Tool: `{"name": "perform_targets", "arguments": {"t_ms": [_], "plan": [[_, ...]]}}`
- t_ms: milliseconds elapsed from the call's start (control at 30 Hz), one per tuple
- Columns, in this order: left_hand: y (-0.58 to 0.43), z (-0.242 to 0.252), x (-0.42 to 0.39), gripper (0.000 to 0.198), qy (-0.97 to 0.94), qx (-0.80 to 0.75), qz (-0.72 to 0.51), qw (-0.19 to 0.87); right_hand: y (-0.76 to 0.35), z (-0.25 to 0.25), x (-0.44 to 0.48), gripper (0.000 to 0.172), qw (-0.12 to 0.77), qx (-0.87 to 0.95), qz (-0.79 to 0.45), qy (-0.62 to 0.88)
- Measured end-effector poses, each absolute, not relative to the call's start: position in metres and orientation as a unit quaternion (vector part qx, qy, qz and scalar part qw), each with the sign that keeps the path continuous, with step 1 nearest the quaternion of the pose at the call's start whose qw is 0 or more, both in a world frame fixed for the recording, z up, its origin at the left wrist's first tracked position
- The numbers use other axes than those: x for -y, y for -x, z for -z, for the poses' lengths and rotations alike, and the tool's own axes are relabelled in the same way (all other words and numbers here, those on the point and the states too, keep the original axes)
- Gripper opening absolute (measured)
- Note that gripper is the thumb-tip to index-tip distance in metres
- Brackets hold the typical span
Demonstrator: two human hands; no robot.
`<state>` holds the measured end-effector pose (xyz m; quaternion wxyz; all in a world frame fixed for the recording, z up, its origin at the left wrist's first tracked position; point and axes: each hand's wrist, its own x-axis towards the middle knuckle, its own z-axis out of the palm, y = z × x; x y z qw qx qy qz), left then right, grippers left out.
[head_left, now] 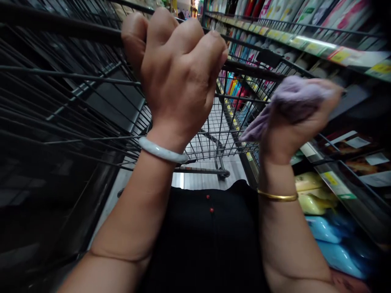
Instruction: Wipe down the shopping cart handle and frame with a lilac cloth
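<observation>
While the head view looks down over a dark wire-mesh shopping cart (pixel 210 140), the left hand (pixel 179 69), a pale marbled bangle (pixel 161 153) at its wrist, is curled tight over the cart's dark straight handle bar (pixel 91 32). The right hand (pixel 308 110) is clamped on a bunched lilac cloth (pixel 297 95) at the bar's right part, one loose end trailing down and left; whether its fingers also grip the bar I cannot tell. A thin gold-coloured bangle (pixel 277 197) circles that forearm. The hands are apart, with a black garment (pixel 214 248) below. On the right, shelves with yellow-and-white price labels (pixel 317 44) carry coloured bottles (pixel 284 10), and glossy yellow packs (pixel 310 201) and blue packs (pixel 324 230) lie beside the right forearm
</observation>
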<state>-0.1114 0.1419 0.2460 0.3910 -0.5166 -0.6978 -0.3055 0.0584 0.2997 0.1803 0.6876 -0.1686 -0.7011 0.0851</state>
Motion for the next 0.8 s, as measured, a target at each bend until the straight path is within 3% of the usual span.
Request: {"name": "perform_targets", "arguments": {"t_ms": [67, 167, 333, 400, 500, 667, 800], "plan": [[0.113, -0.246, -0.142, 0.052, 0.510, 0.706, 0.292, 0.396, -0.044, -0.179, -0.274, 0.020, 0.691, 0.713, 0.005, 0.116], [0.114, -0.247, -0.143, 0.049, 0.503, 0.728, 0.265, 0.384, -0.035, -0.181, -0.259, 0.016, 0.646, 0.758, 0.040, 0.081], [0.114, -0.247, -0.142, 0.052, 0.517, 0.704, 0.282, 0.397, -0.064, -0.179, -0.315, 0.020, 0.757, 0.641, -0.020, 0.123], [0.113, -0.247, -0.142, 0.050, 0.515, 0.693, 0.293, 0.411, -0.069, -0.175, -0.326, 0.021, 0.763, 0.629, -0.033, 0.143], [0.112, -0.246, -0.141, 0.053, 0.519, 0.693, 0.297, 0.402, -0.059, -0.170, -0.305, 0.027, 0.724, 0.680, -0.006, 0.118], [0.114, -0.244, -0.143, 0.053, 0.506, 0.690, 0.305, 0.417, -0.048, -0.173, -0.278, 0.019, 0.639, 0.764, 0.028, 0.088], [0.114, -0.245, -0.145, 0.052, 0.508, 0.700, 0.295, 0.406, -0.067, -0.165, -0.324, 0.028, 0.743, 0.653, -0.024, 0.142]]}}
